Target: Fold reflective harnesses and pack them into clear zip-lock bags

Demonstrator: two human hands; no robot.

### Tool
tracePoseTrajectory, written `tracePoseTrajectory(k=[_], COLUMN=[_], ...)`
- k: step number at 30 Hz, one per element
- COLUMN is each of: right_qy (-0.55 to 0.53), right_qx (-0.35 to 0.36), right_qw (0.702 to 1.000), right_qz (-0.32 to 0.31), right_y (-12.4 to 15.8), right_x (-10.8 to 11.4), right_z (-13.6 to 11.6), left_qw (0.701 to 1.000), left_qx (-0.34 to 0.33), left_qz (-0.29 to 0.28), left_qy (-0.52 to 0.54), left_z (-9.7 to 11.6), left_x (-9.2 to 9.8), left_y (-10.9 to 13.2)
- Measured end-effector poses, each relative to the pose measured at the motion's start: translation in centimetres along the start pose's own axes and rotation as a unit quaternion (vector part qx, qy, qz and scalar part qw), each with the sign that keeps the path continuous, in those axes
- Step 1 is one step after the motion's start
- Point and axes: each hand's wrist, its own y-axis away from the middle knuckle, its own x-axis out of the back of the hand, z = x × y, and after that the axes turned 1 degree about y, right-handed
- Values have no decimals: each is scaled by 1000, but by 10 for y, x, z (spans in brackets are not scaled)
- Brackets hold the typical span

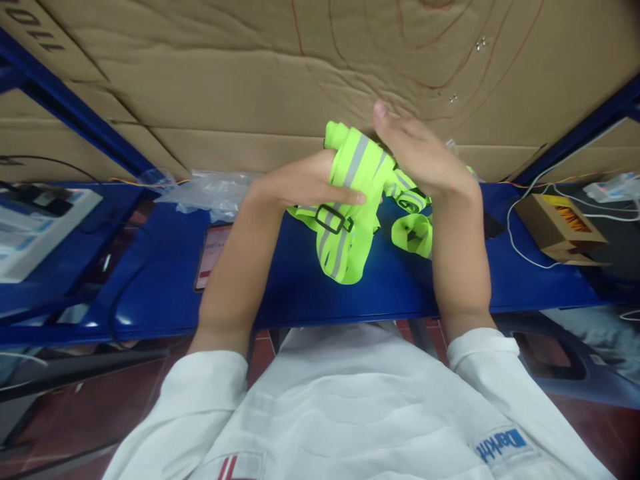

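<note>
My left hand [313, 180] is closed around a neon yellow reflective strap [356, 163] with grey stripes, its thumb lying across the front of the folded layers. A loop of this strap hangs down over the blue table, and a black buckle [345, 225] shows on it. To the right, my right hand [423, 150] is raised with the fingers stretched out, beside the strap and seemingly not gripping it. Below that hand a rolled piece of the same webbing [411, 200] and a looped one [407, 233] lie on the table, partly hidden by my forearm.
The blue table [310, 300] runs against a cardboard wall [225, 80]. Clear plastic bags [215, 190] and a phone [214, 257] lie left. A small open cardboard box [560, 230] and a white cable [515, 233] are at right. Blue posts stand at both sides.
</note>
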Motion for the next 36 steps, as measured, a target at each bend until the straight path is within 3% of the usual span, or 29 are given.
tracePoseTrajectory(k=[2, 4, 8, 14, 20, 26, 30, 33, 36], right_qy=[59, 99, 95, 141, 75, 108, 157, 164, 170], right_qx=[57, 91, 70, 56, 91, 119, 176, 230, 225], right_qw=[995, 989, 993, 984, 983, 963, 946, 937, 933], right_qz=[-55, -59, -20, 91, 137, 218, 221, 208, 223], right_y=[5, 5, -4, -3, 3, -3, -1, 4, 8], right_x=[0, -3, -7, 2, 10, 13, 17, 19, 22], right_z=[-6, -6, 1, -2, -4, -3, -3, -5, -9], left_qw=[999, 999, 997, 980, 964, 925, 909, 916, 955], left_qx=[-13, -16, -5, 6, 10, 21, 35, 38, 48], left_qz=[12, 16, -14, 57, 73, -16, -68, -59, 10], left_qy=[-34, -27, 74, 190, 256, 379, 411, 396, 293], left_z=[-4, -11, -22, -31, -26, -19, -15, -10, -12], left_x=[2, 3, -2, -28, -40, -55, -72, -75, -63], left_y=[-1, -3, -6, -22, -30, -24, -25, -25, -24])
